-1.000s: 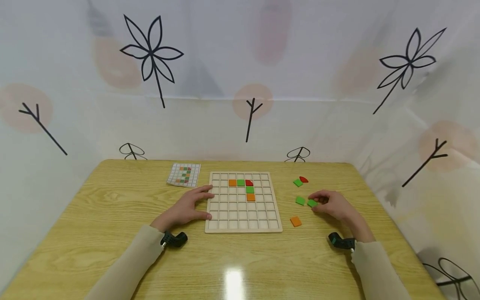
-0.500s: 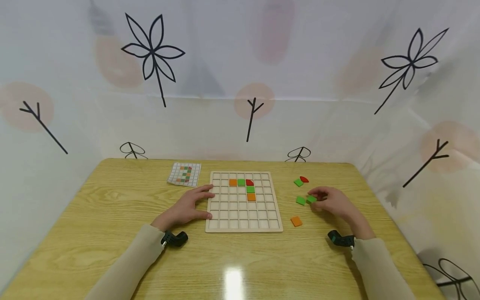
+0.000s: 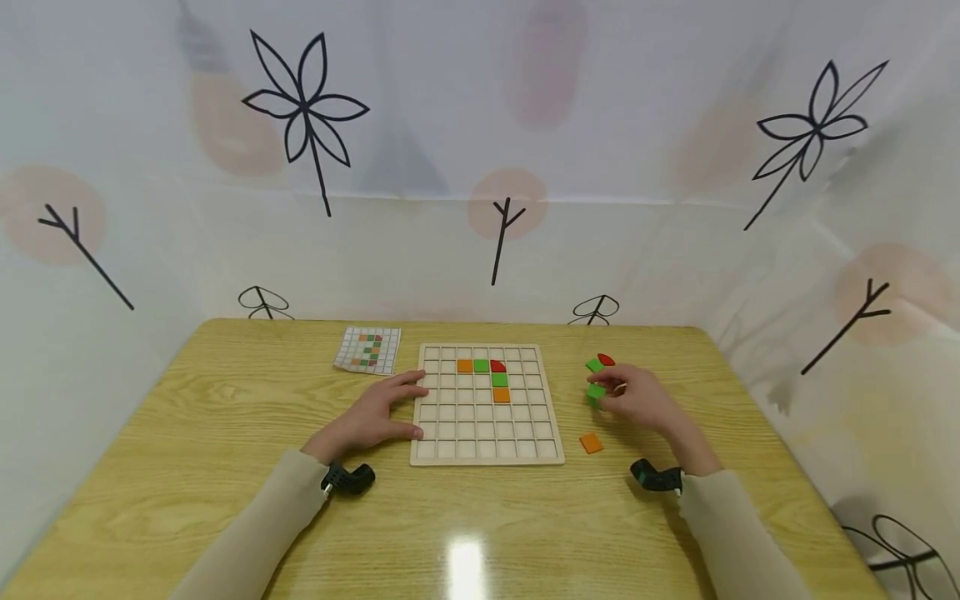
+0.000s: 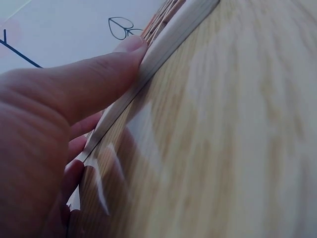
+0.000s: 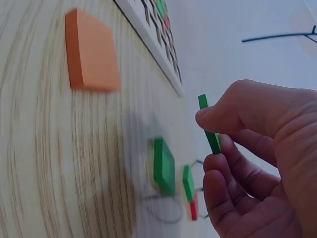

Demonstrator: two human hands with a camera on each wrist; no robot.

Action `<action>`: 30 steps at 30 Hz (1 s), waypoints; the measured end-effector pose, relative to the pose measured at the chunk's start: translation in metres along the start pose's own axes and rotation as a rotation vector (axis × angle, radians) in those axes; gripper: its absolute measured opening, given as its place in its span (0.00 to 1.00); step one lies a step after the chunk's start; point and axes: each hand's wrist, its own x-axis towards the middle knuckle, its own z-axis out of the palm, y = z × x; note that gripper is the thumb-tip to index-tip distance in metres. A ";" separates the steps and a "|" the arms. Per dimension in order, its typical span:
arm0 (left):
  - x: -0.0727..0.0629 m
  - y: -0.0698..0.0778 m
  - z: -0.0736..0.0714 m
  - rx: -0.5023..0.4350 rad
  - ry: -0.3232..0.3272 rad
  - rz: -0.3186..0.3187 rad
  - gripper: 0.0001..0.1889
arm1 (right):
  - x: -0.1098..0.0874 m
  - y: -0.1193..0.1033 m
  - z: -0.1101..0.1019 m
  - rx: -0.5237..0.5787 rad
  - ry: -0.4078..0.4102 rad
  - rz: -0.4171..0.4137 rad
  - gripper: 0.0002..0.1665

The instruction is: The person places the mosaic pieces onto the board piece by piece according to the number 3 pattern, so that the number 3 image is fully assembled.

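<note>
The thin green square tile (image 5: 213, 141) is pinched between the thumb and fingers of the right hand (image 3: 643, 403), lifted off the wood-grained bench (image 3: 390, 542), right of centre in the head view. A second green square tile (image 5: 165, 169) lies flat at the lower middle of the right wrist view. Just above the hand in the head view, a third green square tile (image 3: 594, 365) lies beside a red curved-edged piece (image 3: 606, 360); an orange square tile (image 3: 591, 443) lies lower down.

At frame centre sits a pale wooden gridded board (image 3: 486, 459). Five orange, green and red pieces fill cells in its upper half. The left hand (image 3: 370, 417) rests at the board's left edge, fingers spread and extended, thumb touching the rim. A white printed grid card (image 3: 388, 354) lies at the board's upper left.
</note>
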 end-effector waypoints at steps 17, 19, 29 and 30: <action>0.000 -0.002 0.002 0.001 0.000 -0.006 0.37 | 0.027 -0.045 0.050 0.037 -0.111 -0.120 0.19; -0.001 -0.002 0.002 -0.001 0.002 -0.007 0.37 | 0.031 -0.051 0.055 0.026 -0.122 -0.138 0.19; -0.002 -0.001 0.002 -0.022 0.001 -0.025 0.38 | 0.048 -0.075 0.075 -0.022 -0.156 -0.195 0.18; -0.002 0.000 0.002 -0.024 0.002 -0.026 0.37 | 0.049 -0.078 0.077 -0.018 -0.159 -0.202 0.17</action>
